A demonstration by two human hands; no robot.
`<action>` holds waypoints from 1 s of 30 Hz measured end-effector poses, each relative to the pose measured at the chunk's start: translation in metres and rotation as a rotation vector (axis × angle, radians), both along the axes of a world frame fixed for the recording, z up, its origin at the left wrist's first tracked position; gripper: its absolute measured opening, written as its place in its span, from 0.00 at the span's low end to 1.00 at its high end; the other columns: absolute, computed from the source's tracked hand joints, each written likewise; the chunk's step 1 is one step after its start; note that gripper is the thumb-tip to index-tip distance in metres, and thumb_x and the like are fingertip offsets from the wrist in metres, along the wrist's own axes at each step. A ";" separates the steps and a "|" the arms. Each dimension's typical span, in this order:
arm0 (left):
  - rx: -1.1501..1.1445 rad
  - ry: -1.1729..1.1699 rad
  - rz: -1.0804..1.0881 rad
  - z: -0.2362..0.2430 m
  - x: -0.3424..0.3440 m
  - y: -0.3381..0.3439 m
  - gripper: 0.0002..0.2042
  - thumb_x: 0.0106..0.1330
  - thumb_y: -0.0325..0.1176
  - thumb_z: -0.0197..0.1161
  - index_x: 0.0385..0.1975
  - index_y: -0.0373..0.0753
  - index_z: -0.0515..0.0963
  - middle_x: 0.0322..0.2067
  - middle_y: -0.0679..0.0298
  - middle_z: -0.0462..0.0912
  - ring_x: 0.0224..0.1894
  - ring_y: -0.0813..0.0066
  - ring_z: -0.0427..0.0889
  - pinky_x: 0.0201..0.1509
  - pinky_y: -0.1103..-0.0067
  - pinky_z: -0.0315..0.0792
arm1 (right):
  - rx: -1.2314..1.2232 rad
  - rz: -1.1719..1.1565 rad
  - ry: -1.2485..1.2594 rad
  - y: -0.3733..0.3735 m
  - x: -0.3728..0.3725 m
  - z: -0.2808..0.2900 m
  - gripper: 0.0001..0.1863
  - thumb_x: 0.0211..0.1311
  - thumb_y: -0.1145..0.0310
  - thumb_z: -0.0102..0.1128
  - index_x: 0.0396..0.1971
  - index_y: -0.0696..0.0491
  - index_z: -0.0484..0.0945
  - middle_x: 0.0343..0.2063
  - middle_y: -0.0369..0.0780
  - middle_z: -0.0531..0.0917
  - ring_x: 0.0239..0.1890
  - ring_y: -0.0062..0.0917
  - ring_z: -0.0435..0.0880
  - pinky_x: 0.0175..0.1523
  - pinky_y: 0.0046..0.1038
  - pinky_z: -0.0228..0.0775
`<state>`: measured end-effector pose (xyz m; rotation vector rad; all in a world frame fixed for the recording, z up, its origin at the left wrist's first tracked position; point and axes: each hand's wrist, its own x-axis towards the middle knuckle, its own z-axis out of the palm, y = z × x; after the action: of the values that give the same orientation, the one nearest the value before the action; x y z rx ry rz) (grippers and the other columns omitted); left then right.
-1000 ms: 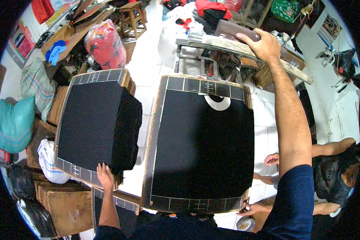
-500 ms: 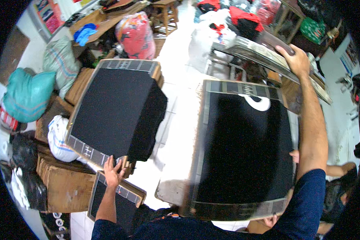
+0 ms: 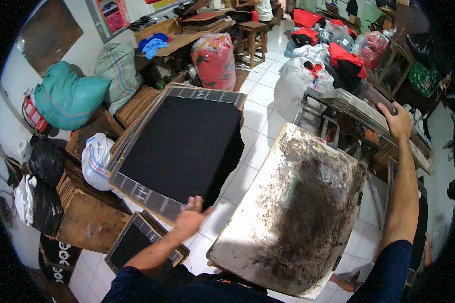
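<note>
My left hand (image 3: 189, 217) is open, its fingers spread over the near right corner of a board covered in black cloth (image 3: 182, 141). Taped strips with white marks run along that board's two ends. My right hand (image 3: 398, 121) is wrapped round the end of a dark brown squeegee (image 3: 378, 97), which lies along a pale, worn frame (image 3: 354, 103) at the right. Between my arms stands a tabletop (image 3: 298, 207), bare and stained with dark patches. Left of my left forearm, a second black-covered board (image 3: 134, 242) sits lower down.
Cloth-wrapped sacks (image 3: 73, 96) and stacked brown boards (image 3: 91, 217) line the left side. Ahead are a stuffed red bag (image 3: 213, 60), a wooden stool (image 3: 251, 43) and bagged clothes (image 3: 301, 83). A co-worker's hand (image 3: 346, 283) shows beyond the tabletop's near right edge.
The black-covered board with a white ring has left the right tabletop, baring its stained surface. My left hand has moved right along the left board's near edge. The view has shifted.
</note>
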<state>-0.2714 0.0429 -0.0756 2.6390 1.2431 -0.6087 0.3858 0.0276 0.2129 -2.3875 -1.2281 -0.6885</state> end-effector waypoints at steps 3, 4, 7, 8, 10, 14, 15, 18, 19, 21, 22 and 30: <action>0.090 -0.054 -0.073 0.006 0.081 -0.049 0.33 0.72 0.29 0.52 0.77 0.62 0.57 0.73 0.28 0.55 0.70 0.25 0.64 0.58 0.39 0.76 | 0.061 0.010 -0.031 0.000 -0.002 -0.002 0.42 0.54 0.25 0.62 0.43 0.54 0.86 0.38 0.52 0.88 0.45 0.49 0.86 0.49 0.45 0.74; 0.106 -0.042 -0.107 0.005 0.107 -0.068 0.32 0.73 0.32 0.51 0.77 0.62 0.56 0.71 0.25 0.58 0.65 0.21 0.71 0.49 0.42 0.81 | 0.065 0.024 -0.019 0.000 -0.001 -0.001 0.41 0.54 0.26 0.63 0.42 0.54 0.86 0.37 0.53 0.87 0.44 0.50 0.86 0.48 0.45 0.74; -0.324 -0.354 0.108 -0.012 0.129 -0.080 0.30 0.68 0.45 0.60 0.71 0.52 0.69 0.62 0.46 0.80 0.58 0.47 0.84 0.47 0.57 0.85 | -0.010 -0.015 0.045 0.003 0.003 0.000 0.42 0.53 0.26 0.65 0.44 0.55 0.86 0.40 0.53 0.88 0.45 0.50 0.86 0.50 0.45 0.74; 0.016 -0.772 0.225 -0.022 0.110 -0.078 0.30 0.61 0.50 0.64 0.64 0.46 0.77 0.53 0.48 0.85 0.54 0.53 0.85 0.50 0.58 0.82 | 0.051 -0.015 -0.017 0.002 0.003 -0.002 0.41 0.53 0.26 0.65 0.45 0.54 0.86 0.40 0.52 0.88 0.47 0.50 0.86 0.52 0.44 0.74; 0.428 -0.827 0.416 -0.052 0.042 -0.042 0.25 0.60 0.45 0.67 0.55 0.39 0.82 0.54 0.52 0.84 0.60 0.46 0.79 0.65 0.53 0.70 | 0.065 -0.003 -0.003 0.004 0.006 -0.001 0.41 0.54 0.26 0.65 0.45 0.53 0.86 0.40 0.52 0.88 0.47 0.50 0.85 0.53 0.44 0.74; 0.665 -0.295 1.165 -0.118 -0.151 -0.020 0.35 0.71 0.52 0.61 0.66 0.27 0.70 0.63 0.37 0.73 0.67 0.37 0.71 0.70 0.50 0.63 | 0.001 -0.013 0.034 0.004 0.008 -0.001 0.42 0.54 0.26 0.63 0.46 0.53 0.86 0.43 0.52 0.88 0.48 0.49 0.85 0.53 0.44 0.74; 0.339 -0.417 1.435 -0.131 -0.191 -0.019 0.37 0.74 0.58 0.54 0.66 0.25 0.70 0.63 0.34 0.74 0.65 0.37 0.74 0.69 0.55 0.67 | 0.000 -0.005 0.024 0.003 0.008 -0.002 0.42 0.54 0.25 0.63 0.46 0.54 0.86 0.43 0.52 0.88 0.48 0.49 0.85 0.53 0.44 0.74; 0.096 -0.664 1.477 -0.152 -0.247 -0.022 0.35 0.77 0.60 0.49 0.46 0.25 0.83 0.44 0.36 0.85 0.49 0.41 0.84 0.56 0.59 0.74 | 0.019 0.003 0.011 0.002 0.007 -0.003 0.42 0.54 0.25 0.63 0.45 0.54 0.86 0.42 0.51 0.88 0.47 0.48 0.85 0.51 0.44 0.74; 0.094 -0.796 1.517 -0.151 -0.246 -0.028 0.34 0.77 0.59 0.50 0.43 0.25 0.83 0.38 0.37 0.86 0.44 0.41 0.85 0.52 0.59 0.75 | 0.024 0.013 0.012 0.002 0.008 -0.003 0.42 0.54 0.25 0.63 0.44 0.54 0.86 0.42 0.51 0.88 0.47 0.48 0.85 0.51 0.44 0.74; 0.277 -0.820 1.515 -0.135 -0.232 -0.040 0.31 0.79 0.55 0.52 0.39 0.24 0.83 0.30 0.49 0.87 0.33 0.54 0.83 0.43 0.62 0.74 | 0.005 -0.014 0.001 0.004 0.009 -0.002 0.43 0.54 0.24 0.62 0.46 0.53 0.86 0.45 0.51 0.87 0.50 0.47 0.86 0.54 0.44 0.74; 0.262 -1.096 1.490 -0.124 -0.217 -0.054 0.27 0.80 0.50 0.52 0.35 0.27 0.84 0.27 0.60 0.85 0.31 0.68 0.78 0.39 0.66 0.73 | 0.044 -0.006 -0.040 0.005 0.010 -0.002 0.43 0.54 0.24 0.62 0.46 0.53 0.86 0.46 0.52 0.87 0.50 0.47 0.85 0.55 0.44 0.74; -0.117 -1.304 1.419 -0.044 -0.119 -0.088 0.24 0.80 0.51 0.54 0.22 0.42 0.75 0.19 0.78 0.69 0.21 0.85 0.61 0.25 0.77 0.54 | -0.038 0.007 0.018 0.011 0.023 0.002 0.54 0.48 0.16 0.56 0.57 0.50 0.84 0.53 0.50 0.86 0.56 0.45 0.85 0.62 0.43 0.74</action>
<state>-0.3907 -0.0456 -0.1195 0.8933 1.7726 0.9976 0.4093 0.0382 0.2150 -2.4133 -1.2526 -0.6452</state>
